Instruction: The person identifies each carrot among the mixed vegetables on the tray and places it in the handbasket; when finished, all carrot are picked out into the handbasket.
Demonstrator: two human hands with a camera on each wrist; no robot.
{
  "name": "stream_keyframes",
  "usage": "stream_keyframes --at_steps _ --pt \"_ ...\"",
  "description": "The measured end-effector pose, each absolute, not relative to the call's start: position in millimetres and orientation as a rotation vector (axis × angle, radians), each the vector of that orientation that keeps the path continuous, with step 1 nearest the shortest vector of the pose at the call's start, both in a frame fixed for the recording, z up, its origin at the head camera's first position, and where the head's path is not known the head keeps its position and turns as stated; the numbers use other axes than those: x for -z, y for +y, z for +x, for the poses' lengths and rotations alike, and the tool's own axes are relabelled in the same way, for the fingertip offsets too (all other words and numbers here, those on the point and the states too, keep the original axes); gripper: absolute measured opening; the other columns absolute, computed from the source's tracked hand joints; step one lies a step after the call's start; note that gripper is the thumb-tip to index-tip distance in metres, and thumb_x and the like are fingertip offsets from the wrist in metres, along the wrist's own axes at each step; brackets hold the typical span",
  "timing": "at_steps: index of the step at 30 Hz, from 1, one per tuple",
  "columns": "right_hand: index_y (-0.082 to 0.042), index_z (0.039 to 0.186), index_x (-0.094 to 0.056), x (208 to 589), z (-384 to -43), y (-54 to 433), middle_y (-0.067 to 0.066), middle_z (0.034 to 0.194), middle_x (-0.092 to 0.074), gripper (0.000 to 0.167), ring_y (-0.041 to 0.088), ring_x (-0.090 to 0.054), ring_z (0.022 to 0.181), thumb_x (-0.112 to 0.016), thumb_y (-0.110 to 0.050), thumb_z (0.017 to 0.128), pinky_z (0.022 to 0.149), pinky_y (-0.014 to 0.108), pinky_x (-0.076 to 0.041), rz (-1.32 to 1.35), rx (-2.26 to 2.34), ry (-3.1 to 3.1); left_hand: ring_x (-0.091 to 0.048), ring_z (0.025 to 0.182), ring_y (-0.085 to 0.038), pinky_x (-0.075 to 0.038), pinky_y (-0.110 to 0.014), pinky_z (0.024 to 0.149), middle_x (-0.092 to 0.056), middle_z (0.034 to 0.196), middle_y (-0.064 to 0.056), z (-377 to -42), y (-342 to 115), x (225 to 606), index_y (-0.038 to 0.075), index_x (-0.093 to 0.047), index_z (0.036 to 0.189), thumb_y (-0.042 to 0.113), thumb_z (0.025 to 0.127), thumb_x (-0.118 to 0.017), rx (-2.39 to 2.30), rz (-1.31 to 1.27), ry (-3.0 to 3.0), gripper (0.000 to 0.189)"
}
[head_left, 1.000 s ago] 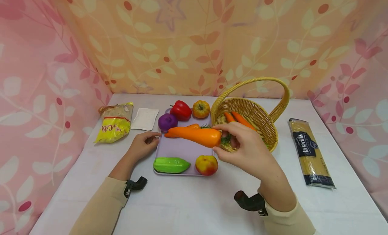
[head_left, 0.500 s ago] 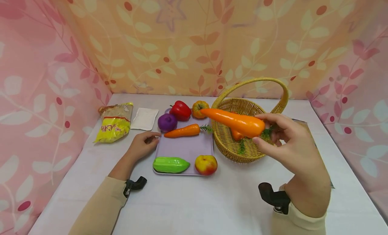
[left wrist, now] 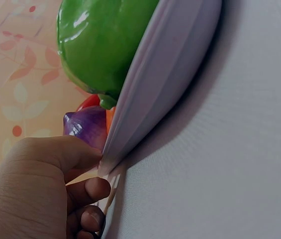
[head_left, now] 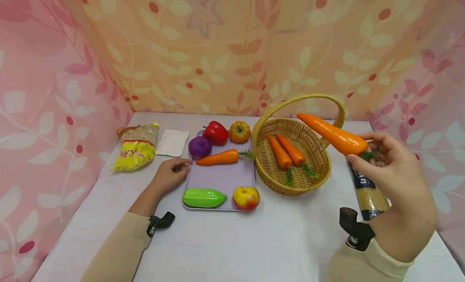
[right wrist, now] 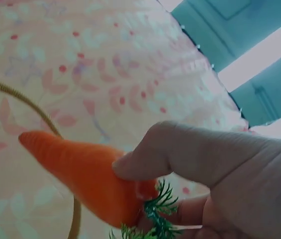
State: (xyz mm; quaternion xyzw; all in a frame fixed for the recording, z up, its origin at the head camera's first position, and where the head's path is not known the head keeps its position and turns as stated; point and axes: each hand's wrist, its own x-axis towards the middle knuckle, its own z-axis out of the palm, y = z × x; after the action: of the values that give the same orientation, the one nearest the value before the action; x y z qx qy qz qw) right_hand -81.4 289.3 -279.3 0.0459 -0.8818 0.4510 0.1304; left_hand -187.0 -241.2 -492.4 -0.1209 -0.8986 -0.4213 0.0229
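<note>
Over the right side of the table, my right hand (head_left: 396,173) holds a large orange carrot (head_left: 332,134) by its thick leafy end. Its tip points up and left past the basket handle; in the right wrist view my thumb presses on the carrot (right wrist: 80,174). My left hand (head_left: 170,176) pinches the left rim of a lilac tray (head_left: 221,179), its fingertips (left wrist: 93,189) right at the edge. On the tray lie a smaller carrot (head_left: 219,157), a green star fruit (head_left: 204,198), a peach (head_left: 246,198), a purple onion (head_left: 200,147) and a red bell pepper (head_left: 216,132).
A wicker basket (head_left: 261,175) with a tall handle stands right of the tray, two carrots (head_left: 285,152) inside. A small pumpkin (head_left: 240,131) sits at the tray's back. A yellow bag (head_left: 136,148) and white packet (head_left: 172,143) lie left; a spaghetti pack (head_left: 368,195) lies right, partly behind my right arm.
My right hand has carried the large carrot from above the tray, across the basket, to the right, uncovering the basket's two carrots. My left hand has stayed at the tray's rim.
</note>
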Motion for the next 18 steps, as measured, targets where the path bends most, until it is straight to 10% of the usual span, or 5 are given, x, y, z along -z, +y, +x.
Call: stream_keyframes --at_steps 18 --pt "0.005 0.136 -0.046 331 -167 283 0.030 0.117 -0.058 0.067 0.041 -0.056 0.097 -0.063 -0.046 0.097 0.077 0.049 -0.049 -0.244 -0.981 -3.101 -0.053 0.082 -0.021 -0.044 -0.029 0.071 -0.063 0.089 -0.002 -186 -241 493 0.012 -0.077 0.117 0.011 0.095 -0.071 1.309 -0.384 -2.752 0.023"
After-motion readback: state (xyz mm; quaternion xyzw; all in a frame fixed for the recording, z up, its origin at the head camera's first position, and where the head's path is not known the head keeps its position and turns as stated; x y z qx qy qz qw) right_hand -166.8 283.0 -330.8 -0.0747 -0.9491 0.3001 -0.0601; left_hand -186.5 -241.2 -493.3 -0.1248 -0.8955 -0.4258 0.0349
